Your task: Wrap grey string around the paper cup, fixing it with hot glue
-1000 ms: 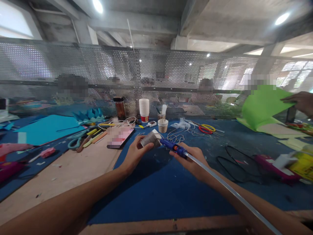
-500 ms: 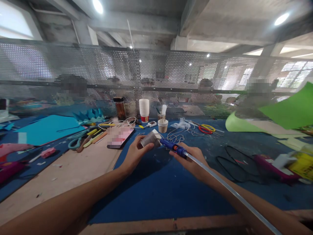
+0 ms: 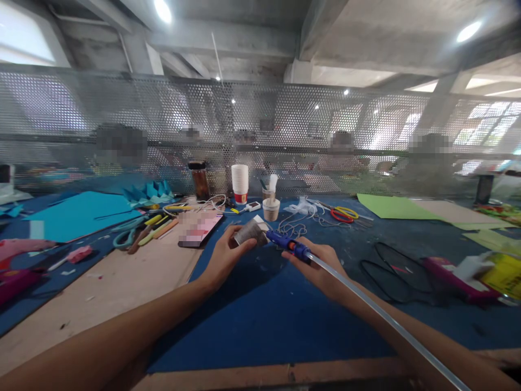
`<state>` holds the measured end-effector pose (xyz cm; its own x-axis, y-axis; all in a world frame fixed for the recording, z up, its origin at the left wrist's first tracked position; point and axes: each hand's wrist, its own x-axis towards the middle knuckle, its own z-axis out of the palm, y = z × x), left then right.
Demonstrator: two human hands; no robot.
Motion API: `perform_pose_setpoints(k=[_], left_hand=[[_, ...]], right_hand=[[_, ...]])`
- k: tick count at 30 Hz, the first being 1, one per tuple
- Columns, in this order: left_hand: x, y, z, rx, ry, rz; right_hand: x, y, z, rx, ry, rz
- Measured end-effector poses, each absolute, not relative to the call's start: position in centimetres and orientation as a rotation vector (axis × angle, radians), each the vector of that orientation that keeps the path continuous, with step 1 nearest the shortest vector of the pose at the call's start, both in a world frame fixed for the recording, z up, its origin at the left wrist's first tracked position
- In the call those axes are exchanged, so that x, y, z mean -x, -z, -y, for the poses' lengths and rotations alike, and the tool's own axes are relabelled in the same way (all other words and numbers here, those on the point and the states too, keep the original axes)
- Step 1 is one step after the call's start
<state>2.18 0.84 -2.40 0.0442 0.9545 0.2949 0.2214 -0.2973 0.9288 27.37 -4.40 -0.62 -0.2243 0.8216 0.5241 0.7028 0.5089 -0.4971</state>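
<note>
My left hand (image 3: 228, 250) is closed around a small grey cup-like piece (image 3: 246, 232), tilted on its side, with a white part at its right end. My right hand (image 3: 319, 263) grips a blue hot glue gun (image 3: 285, 240), its tip pointing left at the white end of the piece. Whether the tip touches it I cannot tell. A long clear glue stick (image 3: 374, 307) runs out of the gun's back, over my right forearm. Just beyond my hands stands a small pale cup (image 3: 271, 209), with loose white cord (image 3: 291, 227) beside it.
A phone (image 3: 199, 229), several handled tools (image 3: 157, 231) and blue paper (image 3: 85, 214) lie on the left. Behind are stacked paper cups (image 3: 240, 184) and a dark bottle (image 3: 199, 182). Scissors (image 3: 344, 214), green paper (image 3: 399, 207), a black cable (image 3: 376, 288) and a magenta object (image 3: 459, 282) are on the right.
The green sheet that was raised and curled at the right has gone from there, and green paper now lies flat. My hands, the grey piece and the glue gun have hardly moved.
</note>
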Motion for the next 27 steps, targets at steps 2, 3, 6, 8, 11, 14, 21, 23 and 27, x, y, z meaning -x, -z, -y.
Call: perform_pose_setpoints(k=[2,3,6,8,11,14,21,23,27], left_hand=[[-2.15,2.47,-0.90,-1.617,-1.304,-1.206],[-2.14,2.46,-0.90,-1.619,-1.303,-1.209],[-2.18,2.33,-0.78,-1.619,-1.299,-1.224],[-2.23,2.27,-0.70,-1.615,-1.298,-1.229],[-2.27,2.25,-0.66,-1.610,-1.300,-1.211],[-2.28,2.21,-0.65,-1.620,-1.295,-1.209],[-2.25,2.24,-0.68,-1.635,-1.285,-1.208],[-2.20,2.36,-0.74,-1.644,-1.286,-1.196],[-2.12,2.47,-0.80,-1.650,-1.272,-1.206]], right_hand=[[-27.36,0.60,4.41,1.248,-0.200,1.982],[-27.35,0.59,4.41,1.246,-0.198,1.982],[-27.34,0.56,4.42,1.240,-0.192,1.986],[-27.34,0.54,4.45,1.237,-0.188,1.985],[-27.34,0.50,4.50,1.234,-0.186,1.980],[-27.33,0.50,4.52,1.225,-0.186,1.976],[-27.35,0.51,4.51,1.221,-0.203,1.971],[-27.33,0.51,4.51,1.219,-0.202,1.969],[-27.27,0.54,4.53,1.210,-0.210,1.953]])
